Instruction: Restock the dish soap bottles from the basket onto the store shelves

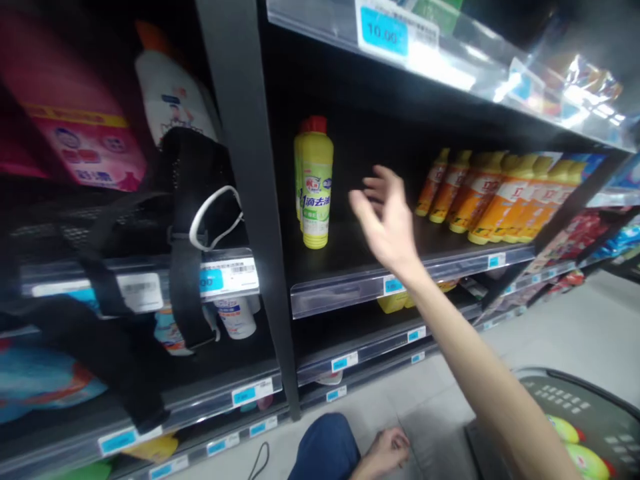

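My right hand (385, 217) reaches into the shelf, fingers apart and slightly bent, holding nothing. Just left of it, and not touched, stands a yellow dish soap bottle (317, 190) with a red cap and green label. A similar bottle is partly hidden behind it. My left hand (386, 450) is low beside my blue-trousered knee (326, 445), its fingers curled in with nothing visible in them. In the grey shopping basket (575, 380) at lower right lie yellow bottles (587, 460) with red caps.
Several orange bottles (483, 197) with yellow caps stand further right on the same shelf (350, 293). A dark upright post (250, 167) divides the shelving. Black straps (187, 287) hang at left before a pink package (85, 120) and a white bottle (175, 97).
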`<move>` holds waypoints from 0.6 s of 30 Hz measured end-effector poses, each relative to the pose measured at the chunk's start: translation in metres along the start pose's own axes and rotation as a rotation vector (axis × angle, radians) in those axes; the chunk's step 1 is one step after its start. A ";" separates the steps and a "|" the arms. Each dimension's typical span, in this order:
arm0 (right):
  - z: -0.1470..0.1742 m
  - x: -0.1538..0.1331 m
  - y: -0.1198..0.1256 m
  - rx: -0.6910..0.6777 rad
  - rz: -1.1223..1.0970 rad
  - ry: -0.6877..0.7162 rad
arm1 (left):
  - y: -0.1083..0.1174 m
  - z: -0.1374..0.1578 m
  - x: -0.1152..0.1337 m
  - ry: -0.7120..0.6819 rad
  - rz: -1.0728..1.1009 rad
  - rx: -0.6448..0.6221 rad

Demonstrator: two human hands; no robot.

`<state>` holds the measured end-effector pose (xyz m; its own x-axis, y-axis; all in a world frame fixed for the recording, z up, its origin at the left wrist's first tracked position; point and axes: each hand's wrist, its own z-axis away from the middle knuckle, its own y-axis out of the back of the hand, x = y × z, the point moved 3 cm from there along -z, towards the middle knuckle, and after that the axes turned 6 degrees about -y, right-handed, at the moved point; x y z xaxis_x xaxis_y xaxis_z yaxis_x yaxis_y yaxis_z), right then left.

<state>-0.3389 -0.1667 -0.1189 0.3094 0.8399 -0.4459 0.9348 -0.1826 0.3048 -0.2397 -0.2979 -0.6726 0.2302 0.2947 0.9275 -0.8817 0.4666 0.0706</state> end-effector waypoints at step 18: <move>0.531 0.117 0.424 0.026 1.157 -1.575 | -0.005 0.009 -0.010 -0.092 0.008 -0.181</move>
<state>0.1864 -0.4171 -0.4882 0.5164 -0.7990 -0.3080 0.1972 -0.2391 0.9508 -0.2416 -0.3105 -0.6785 0.1774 0.2260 0.9578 -0.7929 0.6093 0.0030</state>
